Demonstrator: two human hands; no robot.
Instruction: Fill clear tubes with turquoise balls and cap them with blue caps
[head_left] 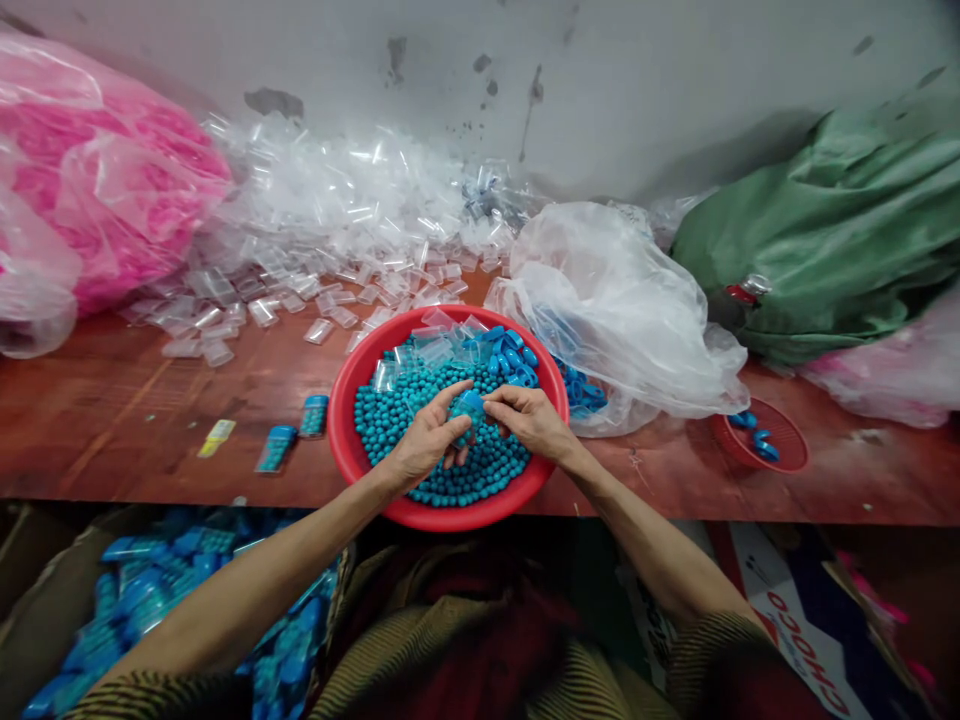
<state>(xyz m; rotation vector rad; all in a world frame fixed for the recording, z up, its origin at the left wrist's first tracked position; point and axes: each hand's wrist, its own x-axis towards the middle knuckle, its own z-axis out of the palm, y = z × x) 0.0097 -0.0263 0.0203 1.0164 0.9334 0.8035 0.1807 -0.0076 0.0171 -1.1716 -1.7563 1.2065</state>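
A red round basin point(352, 450) sits at the table's front edge, filled with small teal beads point(390, 415), some clear little packets and blue caps point(514, 360) at its back. Both my hands meet over the beads. My left hand point(424, 445) and my right hand point(529, 415) pinch together on a small blue-capped packet point(470, 405) held between them.
Two filled bead packets point(292, 432) lie left of the basin. A heap of clear empty packets point(337, 220) spreads behind. A pink-filled bag point(90, 180) is far left, a clear bag point(615, 300) and a green sack point(840, 230) right, a small red basket point(780, 430) nearby. A box of finished packets point(150, 590) sits below left.
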